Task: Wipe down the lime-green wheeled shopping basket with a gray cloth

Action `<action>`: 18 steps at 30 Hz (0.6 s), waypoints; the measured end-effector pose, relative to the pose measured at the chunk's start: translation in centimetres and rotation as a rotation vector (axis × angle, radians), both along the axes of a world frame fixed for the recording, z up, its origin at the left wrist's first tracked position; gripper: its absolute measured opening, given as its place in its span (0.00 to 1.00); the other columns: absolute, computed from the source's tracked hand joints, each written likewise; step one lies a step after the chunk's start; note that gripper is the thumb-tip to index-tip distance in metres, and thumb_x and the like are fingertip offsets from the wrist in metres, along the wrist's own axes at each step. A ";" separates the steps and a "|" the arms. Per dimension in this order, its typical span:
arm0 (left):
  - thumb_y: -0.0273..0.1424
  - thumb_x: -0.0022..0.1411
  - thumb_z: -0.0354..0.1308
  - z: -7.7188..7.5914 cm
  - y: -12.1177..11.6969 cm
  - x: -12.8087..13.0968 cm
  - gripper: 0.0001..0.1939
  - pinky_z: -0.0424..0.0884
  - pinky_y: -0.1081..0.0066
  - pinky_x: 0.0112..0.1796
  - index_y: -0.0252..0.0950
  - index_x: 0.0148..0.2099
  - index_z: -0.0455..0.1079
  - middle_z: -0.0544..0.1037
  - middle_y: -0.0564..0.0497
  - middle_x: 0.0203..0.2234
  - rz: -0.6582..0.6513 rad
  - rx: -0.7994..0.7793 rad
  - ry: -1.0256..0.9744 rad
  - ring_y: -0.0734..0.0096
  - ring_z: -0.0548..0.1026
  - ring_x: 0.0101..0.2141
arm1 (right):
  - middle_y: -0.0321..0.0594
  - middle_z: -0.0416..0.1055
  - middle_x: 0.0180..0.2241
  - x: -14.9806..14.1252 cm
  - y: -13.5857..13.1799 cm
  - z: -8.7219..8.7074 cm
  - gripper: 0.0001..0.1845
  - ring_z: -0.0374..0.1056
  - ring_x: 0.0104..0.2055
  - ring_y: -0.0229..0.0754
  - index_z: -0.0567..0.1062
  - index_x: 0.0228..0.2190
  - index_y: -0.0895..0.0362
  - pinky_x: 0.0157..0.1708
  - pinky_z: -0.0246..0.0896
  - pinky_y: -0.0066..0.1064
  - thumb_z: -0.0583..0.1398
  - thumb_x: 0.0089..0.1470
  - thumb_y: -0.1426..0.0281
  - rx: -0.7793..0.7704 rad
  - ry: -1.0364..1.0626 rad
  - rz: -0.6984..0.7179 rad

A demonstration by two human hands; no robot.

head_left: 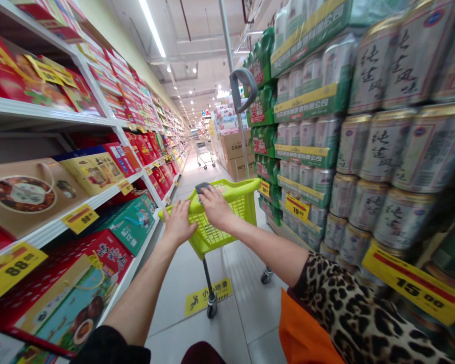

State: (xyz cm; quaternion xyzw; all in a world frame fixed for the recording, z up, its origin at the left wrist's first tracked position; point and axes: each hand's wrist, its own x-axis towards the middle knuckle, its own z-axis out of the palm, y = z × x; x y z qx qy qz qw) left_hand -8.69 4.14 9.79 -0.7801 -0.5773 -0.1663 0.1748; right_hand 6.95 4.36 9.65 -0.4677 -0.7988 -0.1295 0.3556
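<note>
A lime-green shopping cart (231, 189) with a slatted basket stands in the aisle in front of me. My left hand (179, 222) grips the cart's near left rim, fingers over the edge and thumb apart. Farther along that rim, my right hand (216, 206) presses a dark grey cloth (202, 188) against the plastic, its fingers bent over the cloth. Part of the cloth is hidden under those fingers. Behind the basket rises a thin metal pole with a grey loop handle (243, 91).
Shelves of boxed goods (34, 192) line the left side. Stacked beer cans (379, 146) and green packs (263, 111) stand close on the right. A yellow floor sign (208, 296) lies under the cart. Another cart (205, 153) and cardboard boxes (233, 151) are farther ahead.
</note>
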 end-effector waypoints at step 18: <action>0.32 0.49 0.54 -0.3 -0.9 0.4 0.37 0.41 0.40 0.57 0.35 0.62 0.51 0.53 0.43 0.63 0.002 -0.002 -0.012 0.52 0.44 0.63 | 0.54 0.57 0.58 -0.4 0.3 0.6 0.26 0.47 0.61 0.51 0.65 0.53 0.68 0.59 0.43 0.43 0.49 0.51 0.79 -0.034 -0.011 0.028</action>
